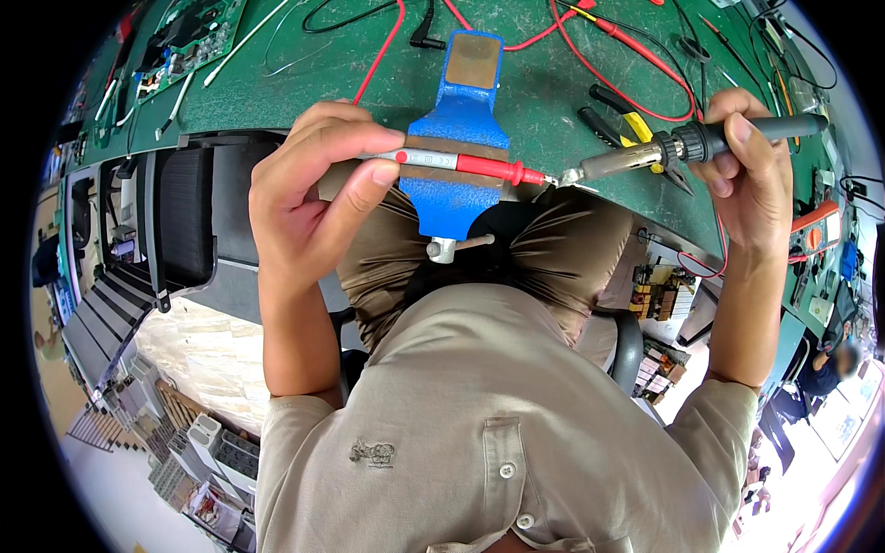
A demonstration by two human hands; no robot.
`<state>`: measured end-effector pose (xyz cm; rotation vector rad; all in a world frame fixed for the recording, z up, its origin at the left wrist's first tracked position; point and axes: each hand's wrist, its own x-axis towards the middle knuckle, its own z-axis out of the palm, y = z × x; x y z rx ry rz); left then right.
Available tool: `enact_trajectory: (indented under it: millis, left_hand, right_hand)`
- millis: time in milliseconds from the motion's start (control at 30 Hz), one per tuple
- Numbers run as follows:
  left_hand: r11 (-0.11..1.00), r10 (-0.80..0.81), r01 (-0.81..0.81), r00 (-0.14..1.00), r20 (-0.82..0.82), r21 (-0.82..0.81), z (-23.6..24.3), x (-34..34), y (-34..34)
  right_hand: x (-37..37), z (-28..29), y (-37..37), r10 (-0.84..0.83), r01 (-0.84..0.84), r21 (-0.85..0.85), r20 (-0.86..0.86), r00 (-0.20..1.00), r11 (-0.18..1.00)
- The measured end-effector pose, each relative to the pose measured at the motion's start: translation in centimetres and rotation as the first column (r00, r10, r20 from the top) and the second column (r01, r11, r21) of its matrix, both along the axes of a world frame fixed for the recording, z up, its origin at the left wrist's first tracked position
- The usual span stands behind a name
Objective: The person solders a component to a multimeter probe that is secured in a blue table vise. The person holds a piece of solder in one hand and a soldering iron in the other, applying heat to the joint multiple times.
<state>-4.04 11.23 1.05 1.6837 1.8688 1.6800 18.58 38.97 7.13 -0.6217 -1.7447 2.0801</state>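
Observation:
My left hand [313,198] pinches a red and silver test probe [461,164] held level, its tip pointing right. My right hand [751,175] grips a dark-handled soldering iron [701,140] whose metal tip [570,175] meets the probe's tip in the air. Both are held just in front of a blue bench vise [456,115] clamped at the near edge of the green workbench mat [535,92].
Red test leads [608,64] and black cables loop over the mat. Yellow-handled pliers [631,124] lie by the iron. A circuit board [189,41] sits far left, an orange meter [816,230] at right. A black chair [184,221] stands left; another person [825,364] sits lower right.

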Motion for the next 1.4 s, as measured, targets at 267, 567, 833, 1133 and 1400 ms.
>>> enact_trajectory:
  millis: [267,567,833,1133,1400]
  left_hand:
    - [1.0,0.006,-0.006,1.0,0.004,-0.002,0.0,0.1,0.0]
    - [1.0,-0.001,0.001,1.0,0.015,-0.006,0.0,0.1,0.0]
    - [1.0,0.0,0.0,1.0,0.012,-0.007,0.1,0.1,0.0]
    - [1.0,-0.01,0.011,1.0,0.002,-0.007,0.2,0.1,0.1]
    - [1.0,-0.006,0.006,1.0,0.028,-0.014,0.3,0.1,0.0]
  right_hand:
    - [0.5,-0.1,0.3,-0.003,0.003,0.013,0.004,1.0,1.0]
    - [1.7,0.5,1.2,-0.022,0.022,0.023,-0.01,1.0,0.999]
    - [1.0,0.4,0.9,-0.007,0.005,-0.02,-0.074,0.997,1.0]
    - [0.2,0.3,0.1,-0.002,0.001,-0.022,-0.031,1.0,1.0]
    - [0.2,0.2,0.3,-0.027,0.025,-0.021,-0.063,0.998,0.999]
